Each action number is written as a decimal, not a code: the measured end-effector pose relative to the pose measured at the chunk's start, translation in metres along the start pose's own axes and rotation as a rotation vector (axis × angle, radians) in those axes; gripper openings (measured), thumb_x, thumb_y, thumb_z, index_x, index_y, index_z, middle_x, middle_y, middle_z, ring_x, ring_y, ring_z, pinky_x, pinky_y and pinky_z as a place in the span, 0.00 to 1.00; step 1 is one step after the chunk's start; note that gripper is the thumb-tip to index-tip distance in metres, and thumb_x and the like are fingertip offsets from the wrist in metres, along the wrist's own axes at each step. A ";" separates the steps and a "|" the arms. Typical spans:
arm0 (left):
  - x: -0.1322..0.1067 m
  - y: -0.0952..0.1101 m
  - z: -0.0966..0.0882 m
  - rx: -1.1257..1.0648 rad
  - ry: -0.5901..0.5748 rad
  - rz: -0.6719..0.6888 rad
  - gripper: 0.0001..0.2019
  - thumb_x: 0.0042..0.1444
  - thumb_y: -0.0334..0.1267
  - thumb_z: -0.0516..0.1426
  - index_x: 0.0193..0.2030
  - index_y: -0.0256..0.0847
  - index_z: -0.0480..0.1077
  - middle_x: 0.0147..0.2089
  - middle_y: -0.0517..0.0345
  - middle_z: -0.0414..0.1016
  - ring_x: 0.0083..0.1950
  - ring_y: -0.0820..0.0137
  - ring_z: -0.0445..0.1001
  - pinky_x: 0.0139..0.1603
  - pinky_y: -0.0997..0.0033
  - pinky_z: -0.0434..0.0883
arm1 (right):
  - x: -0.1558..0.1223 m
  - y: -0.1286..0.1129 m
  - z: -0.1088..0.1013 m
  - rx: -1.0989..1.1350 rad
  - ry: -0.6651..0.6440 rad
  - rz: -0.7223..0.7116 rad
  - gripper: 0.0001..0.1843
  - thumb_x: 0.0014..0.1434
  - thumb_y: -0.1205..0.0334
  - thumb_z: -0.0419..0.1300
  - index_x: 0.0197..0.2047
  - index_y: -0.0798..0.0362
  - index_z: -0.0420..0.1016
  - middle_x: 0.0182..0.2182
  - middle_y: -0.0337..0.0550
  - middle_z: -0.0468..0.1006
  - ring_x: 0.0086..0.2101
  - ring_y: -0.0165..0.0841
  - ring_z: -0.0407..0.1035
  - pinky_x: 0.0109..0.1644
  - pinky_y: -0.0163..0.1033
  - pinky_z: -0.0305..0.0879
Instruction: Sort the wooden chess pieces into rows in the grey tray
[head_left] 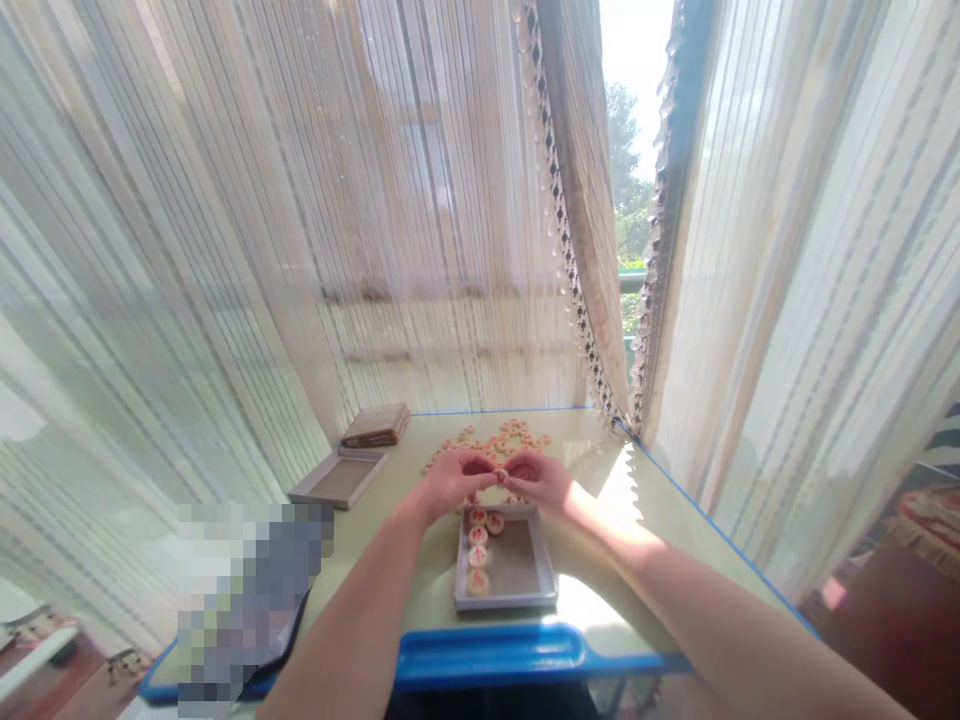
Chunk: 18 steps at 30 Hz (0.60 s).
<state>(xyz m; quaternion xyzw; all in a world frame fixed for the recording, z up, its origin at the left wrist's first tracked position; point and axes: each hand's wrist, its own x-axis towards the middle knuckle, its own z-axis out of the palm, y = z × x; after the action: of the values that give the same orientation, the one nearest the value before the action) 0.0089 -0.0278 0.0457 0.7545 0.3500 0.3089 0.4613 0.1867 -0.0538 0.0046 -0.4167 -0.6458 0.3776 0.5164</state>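
My left hand point(455, 478) and my right hand point(541, 480) meet above the far edge of a shallow grey box point(525, 602). Their fingertips pinch one small pale round piece point(502, 476) with red on it, both hands touching it. Inside the box, several round pale pieces with red markings point(478, 557) stand in a column along the left wall, and one more point(495, 523) sits beside the column near the far end. Beyond my hands a scattered pile of similar small pieces point(516, 430) lies on the table; my fingers hide part of it.
On the pale table point(420, 430) with blue edging, a shallow tray-like box lid point(341, 478) and a brown box or book point(375, 424) lie at the back left. A pixelated flat object point(259, 600) is at front left. Sheer curtains point(450, 250) hang behind the table.
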 end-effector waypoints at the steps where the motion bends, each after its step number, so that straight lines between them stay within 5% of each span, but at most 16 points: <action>1: 0.000 0.001 0.000 0.006 0.008 -0.003 0.16 0.43 0.47 0.61 0.32 0.34 0.73 0.27 0.57 0.71 0.26 0.75 0.66 0.22 0.77 0.65 | 0.000 -0.001 0.000 0.039 0.020 0.025 0.20 0.43 0.51 0.65 0.37 0.53 0.71 0.25 0.40 0.77 0.27 0.31 0.71 0.30 0.36 0.67; 9: -0.002 0.003 -0.002 0.037 -0.037 -0.050 0.18 0.45 0.49 0.59 0.35 0.35 0.73 0.27 0.56 0.71 0.26 0.74 0.66 0.20 0.78 0.63 | -0.003 -0.004 0.002 0.049 -0.027 0.055 0.18 0.41 0.50 0.66 0.32 0.53 0.71 0.25 0.40 0.78 0.26 0.30 0.71 0.30 0.36 0.68; 14: -0.002 0.002 -0.001 0.147 -0.033 -0.048 0.18 0.47 0.50 0.57 0.35 0.36 0.74 0.20 0.63 0.64 0.19 0.79 0.57 0.18 0.77 0.55 | -0.004 -0.003 -0.002 -0.257 -0.023 -0.072 0.12 0.44 0.58 0.64 0.33 0.52 0.73 0.25 0.38 0.77 0.27 0.29 0.70 0.30 0.34 0.66; 18: -0.002 0.000 -0.001 0.228 -0.026 -0.027 0.18 0.46 0.50 0.57 0.31 0.35 0.75 0.23 0.60 0.67 0.22 0.78 0.59 0.22 0.76 0.55 | -0.005 -0.007 -0.005 -0.501 -0.077 -0.162 0.07 0.46 0.62 0.63 0.32 0.51 0.75 0.25 0.37 0.76 0.25 0.27 0.68 0.28 0.32 0.62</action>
<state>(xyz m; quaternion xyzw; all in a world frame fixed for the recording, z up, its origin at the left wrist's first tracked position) 0.0069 -0.0294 0.0461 0.8012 0.3869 0.2512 0.3812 0.1912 -0.0611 0.0103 -0.4637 -0.7696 0.1791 0.4007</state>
